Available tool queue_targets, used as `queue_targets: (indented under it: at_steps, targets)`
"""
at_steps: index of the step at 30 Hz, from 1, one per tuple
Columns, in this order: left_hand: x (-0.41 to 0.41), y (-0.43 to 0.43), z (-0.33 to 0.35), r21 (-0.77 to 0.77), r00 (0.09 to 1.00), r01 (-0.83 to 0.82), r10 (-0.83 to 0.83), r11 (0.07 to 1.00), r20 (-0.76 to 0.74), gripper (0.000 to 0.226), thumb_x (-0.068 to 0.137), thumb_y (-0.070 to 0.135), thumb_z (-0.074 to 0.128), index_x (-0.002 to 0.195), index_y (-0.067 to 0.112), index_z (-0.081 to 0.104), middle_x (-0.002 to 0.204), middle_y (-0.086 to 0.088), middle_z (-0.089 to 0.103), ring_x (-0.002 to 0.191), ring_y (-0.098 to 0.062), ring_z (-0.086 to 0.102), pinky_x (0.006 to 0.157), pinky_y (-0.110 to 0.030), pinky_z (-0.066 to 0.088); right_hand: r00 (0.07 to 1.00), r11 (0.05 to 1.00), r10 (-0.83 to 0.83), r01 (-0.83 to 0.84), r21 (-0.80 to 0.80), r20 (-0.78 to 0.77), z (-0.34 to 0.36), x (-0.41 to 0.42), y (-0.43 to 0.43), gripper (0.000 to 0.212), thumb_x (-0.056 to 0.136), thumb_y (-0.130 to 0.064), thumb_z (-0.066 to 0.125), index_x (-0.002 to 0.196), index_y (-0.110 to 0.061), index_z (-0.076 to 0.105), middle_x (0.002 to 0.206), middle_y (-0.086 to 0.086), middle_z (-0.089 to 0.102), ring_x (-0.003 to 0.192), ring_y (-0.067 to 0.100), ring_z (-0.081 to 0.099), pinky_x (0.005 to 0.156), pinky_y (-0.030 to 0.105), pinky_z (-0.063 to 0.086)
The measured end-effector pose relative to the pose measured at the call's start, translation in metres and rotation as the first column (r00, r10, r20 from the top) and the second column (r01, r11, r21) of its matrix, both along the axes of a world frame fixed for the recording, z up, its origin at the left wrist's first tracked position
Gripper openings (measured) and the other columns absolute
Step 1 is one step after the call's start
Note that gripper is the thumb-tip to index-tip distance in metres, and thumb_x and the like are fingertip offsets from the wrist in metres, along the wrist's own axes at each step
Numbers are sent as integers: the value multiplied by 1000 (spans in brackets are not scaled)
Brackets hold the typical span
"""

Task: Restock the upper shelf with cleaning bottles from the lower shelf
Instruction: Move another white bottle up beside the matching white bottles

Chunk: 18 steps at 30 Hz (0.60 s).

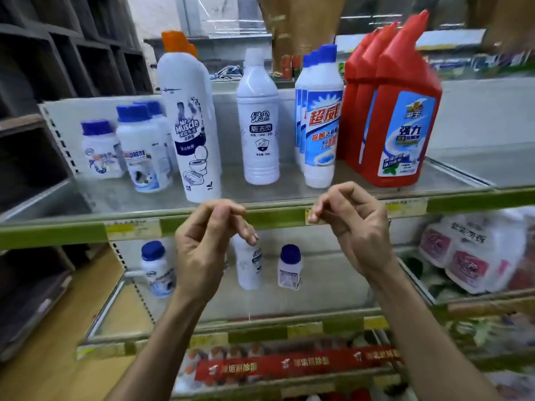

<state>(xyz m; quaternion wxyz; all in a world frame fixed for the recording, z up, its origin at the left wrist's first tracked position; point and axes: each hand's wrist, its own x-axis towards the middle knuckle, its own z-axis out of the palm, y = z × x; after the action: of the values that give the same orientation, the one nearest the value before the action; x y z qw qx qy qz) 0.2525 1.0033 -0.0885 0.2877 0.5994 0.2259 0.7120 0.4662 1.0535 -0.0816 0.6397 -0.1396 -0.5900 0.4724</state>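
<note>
2 bare arms show, uncovered from the frame's lower edge to the fingertips. The left forearm (162, 342) and right forearm (419, 328) are lean, with long muscle lines that narrow toward slim wrists. The left hand (205, 241) and right hand (353, 227) are slender and bony at the knuckles. Tendons ridge their backs, and the fingernails (256, 236) are short and plain.

— What stands on the upper shelf (139, 204)?
— Bottles, all upright. From the left edge come three small blue-capped jars (142, 146), a tall orange-capped bottle (188, 125), a plain white bottle (260, 125), blue-capped bottles (321, 125) in a line, then red bottles (399, 117).
— And the lower shelf (318, 299)?
— A little jar (157, 269) at the left, a second white bottle (250, 264) in the middle, and one more jar (289, 266) near it.
</note>
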Motion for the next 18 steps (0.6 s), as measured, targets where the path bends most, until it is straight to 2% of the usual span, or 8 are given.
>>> queue_targets:
  at_steps: [5,8,10,12,14,16,18]
  targets:
    - [-11,-4,-24,-111,999,-46,48,993,10,29,97,40,57,93,14,68,66,-7,62,59,-31,59,65,-39,52,985,991,125,-120,-53,120,-31,-7,-6,29,89,-39,70,83,-11,68,77,14,65,74,35,60,74,48,51]
    - [-17,-2,-43,-199,996,-86,86,976,-8,33,96,43,57,93,13,68,66,-9,61,59,-29,59,61,-43,49,941,981,182,-156,-113,284,-44,-7,-5,26,92,-31,68,84,-6,68,80,14,67,78,33,63,78,46,53]
    - [-22,2,-58,-281,991,-119,129,952,19,35,97,41,57,93,8,68,65,-12,60,57,-29,58,61,-43,49,893,966,211,-129,-222,397,-58,-11,1,20,95,-15,64,88,3,66,80,13,69,78,25,66,78,37,56]
    - [-25,7,-73,-362,983,-142,175,921,61,31,99,32,54,94,4,67,64,-12,59,56,-28,56,63,-38,51,874,931,240,-84,-355,423,-74,-20,10,12,95,-6,62,88,2,67,78,10,69,74,22,66,77,37,57]
    - [-27,13,-85,-438,975,-145,203,887,87,29,95,29,51,94,4,66,62,-8,59,54,-25,56,64,-37,52,875,899,226,-18,-438,428,-89,-34,20,9,94,-7,64,86,-8,68,79,5,70,73,21,65,78,38,57]
    - [-31,19,-98,-492,972,-142,216,859,97,30,92,30,52,95,3,66,59,-4,60,51,-20,56,61,-35,53,864,890,180,61,-453,471,-104,-49,37,3,93,-12,67,94,-14,67,88,2,71,80,17,67,82,35,58]
    - [-35,22,-112,-511,969,-156,231,846,87,32,92,31,52,97,3,66,59,-3,60,52,-19,57,60,-34,53,837,910,105,137,-392,537,-119,-68,57,24,90,-21,72,112,-17,63,105,4,70,94,16,68,89,35,58]
